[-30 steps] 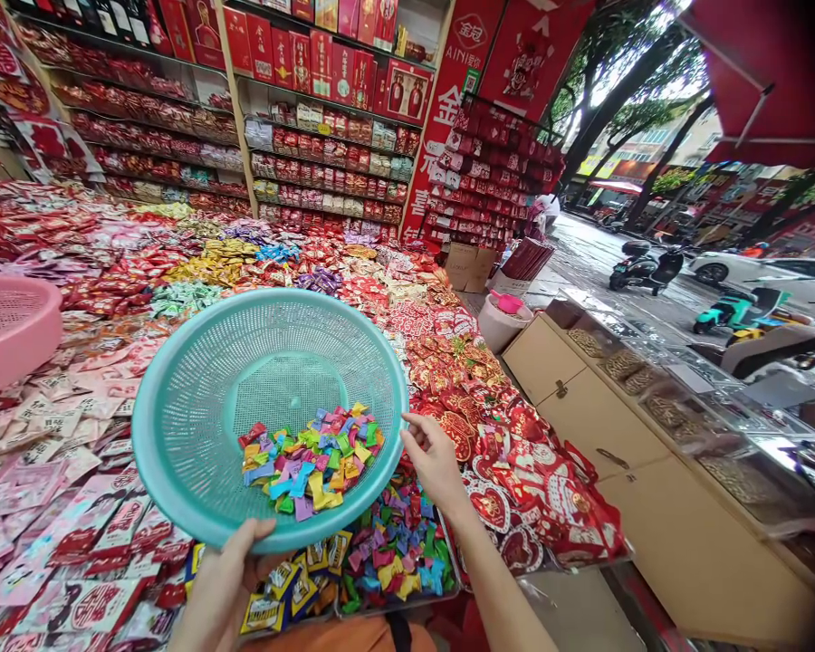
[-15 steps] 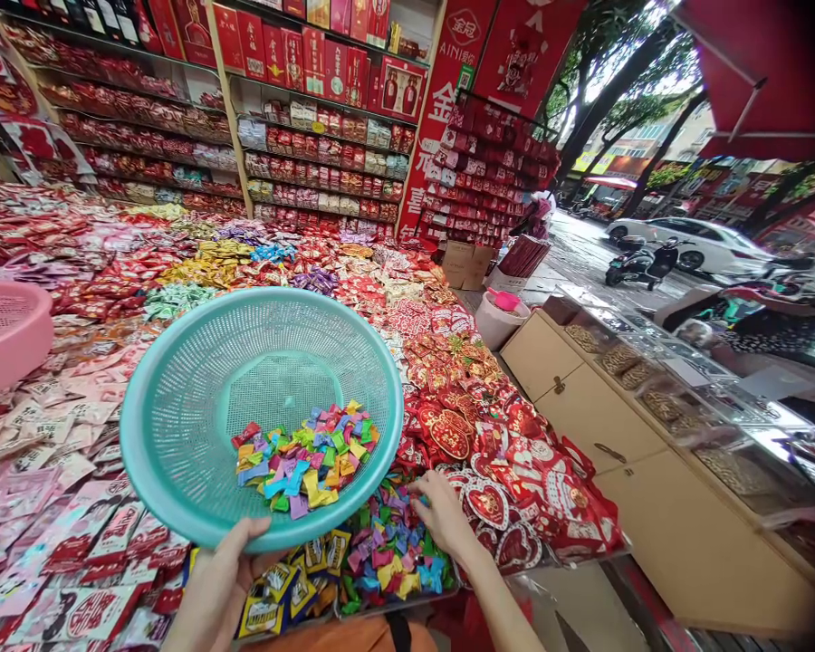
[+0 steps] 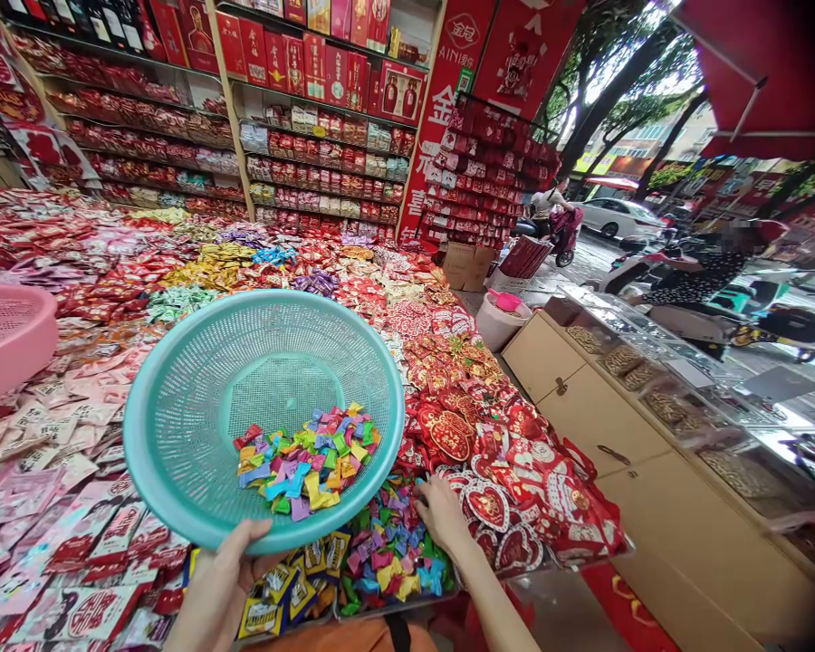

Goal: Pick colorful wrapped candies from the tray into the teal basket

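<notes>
My left hand [image 3: 221,575] grips the near rim of a round teal plastic basket [image 3: 146,471], thumb on top and fingers beneath. The basket is tilted toward me. Small twist-wrapped candies [image 3: 312,462] in many colours lie in its lower right part. Just right of the rim, my right hand [image 3: 444,516] reaches down with curled fingers into a tray of the same kind of candies [image 3: 394,552]. Its fingertips are partly hidden, so what they hold does not show. Yellow and dark blue candy packets [image 3: 289,584] lie under the basket's near edge.
A pink basket [image 3: 14,349] stands at the left on heaps of wrapped sweets. Red heart-shaped packets [image 3: 487,505] border my right hand. A beige cabinet [image 3: 604,426] with clear bins runs along the right. Shelves of red boxes [image 3: 312,63] rise behind; people and scooters are in the street.
My right hand has shifted slightly right and down, its fingers more curled at the candies. The basket has barely moved. In the street, a rider has come into view.
</notes>
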Tool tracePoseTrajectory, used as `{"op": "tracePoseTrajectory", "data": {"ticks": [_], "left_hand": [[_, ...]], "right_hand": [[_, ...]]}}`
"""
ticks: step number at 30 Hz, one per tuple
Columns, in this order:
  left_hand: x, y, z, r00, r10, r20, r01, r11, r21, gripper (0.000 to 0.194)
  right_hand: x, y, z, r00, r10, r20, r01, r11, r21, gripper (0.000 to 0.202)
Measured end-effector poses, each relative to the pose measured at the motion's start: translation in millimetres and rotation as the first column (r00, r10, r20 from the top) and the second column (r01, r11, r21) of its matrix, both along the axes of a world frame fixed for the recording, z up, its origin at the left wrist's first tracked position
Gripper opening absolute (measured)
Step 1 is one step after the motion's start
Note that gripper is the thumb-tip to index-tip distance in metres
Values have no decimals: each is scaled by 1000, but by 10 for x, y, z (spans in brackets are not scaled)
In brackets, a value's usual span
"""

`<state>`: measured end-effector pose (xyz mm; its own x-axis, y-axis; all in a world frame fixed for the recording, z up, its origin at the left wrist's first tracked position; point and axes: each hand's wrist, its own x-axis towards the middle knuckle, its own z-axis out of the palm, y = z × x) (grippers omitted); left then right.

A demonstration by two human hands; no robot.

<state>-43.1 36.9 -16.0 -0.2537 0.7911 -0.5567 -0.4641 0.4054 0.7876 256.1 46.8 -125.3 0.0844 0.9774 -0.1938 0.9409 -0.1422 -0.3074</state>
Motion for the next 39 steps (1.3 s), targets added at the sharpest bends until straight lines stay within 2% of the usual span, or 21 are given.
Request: {"op": "tracePoseTrajectory", "data": {"ticks": [7, 11, 15, 19, 23, 26, 29, 34, 36, 39], "left_hand": [[39, 5, 48, 1000, 25, -11, -25, 1000, -12, 17], [37, 2, 53, 1000, 19, -9, -19, 1000, -14, 20], [69, 1, 85, 998, 57, -13, -57, 998, -28, 22], [91, -9, 61, 999, 50, 14, -49, 999, -15, 23], [79, -40, -47, 1000, 24, 10, -23, 999, -35, 18], [82, -71, -115, 1000, -4, 0, 4, 1000, -28, 18], [114, -97, -131, 1000, -14, 0, 14, 999, -36, 19], [177, -146, -127, 999, 2, -42, -5, 997, -74, 19], [162, -178, -139, 999, 0, -51, -4, 997, -79, 17], [54, -236, -153, 998, -14, -59, 7, 995, -104, 15]], "right_hand": [[24, -1, 25, 991, -15, -136, 21, 999, 42, 13], [65, -20, 164, 966, -3, -258, 17, 999, 49, 11], [147, 1, 457, 929, 23, -369, 14, 995, 97, 10], [170, 109, 872, 887, 54, -458, 48, 977, 208, 14], [37, 246, 1256, 830, 109, -546, 92, 941, 327, 18], [-136, 338, 1413, 780, 149, -607, 116, 920, 374, 19], [-311, 422, 1437, 753, 176, -634, 118, 911, 394, 19], [-475, 516, 1318, 730, 206, -652, 101, 911, 400, 20], [-463, 519, 1277, 739, 188, -647, 143, 895, 423, 23], [-361, 478, 1265, 776, 125, -618, 255, 834, 490, 30]]}}
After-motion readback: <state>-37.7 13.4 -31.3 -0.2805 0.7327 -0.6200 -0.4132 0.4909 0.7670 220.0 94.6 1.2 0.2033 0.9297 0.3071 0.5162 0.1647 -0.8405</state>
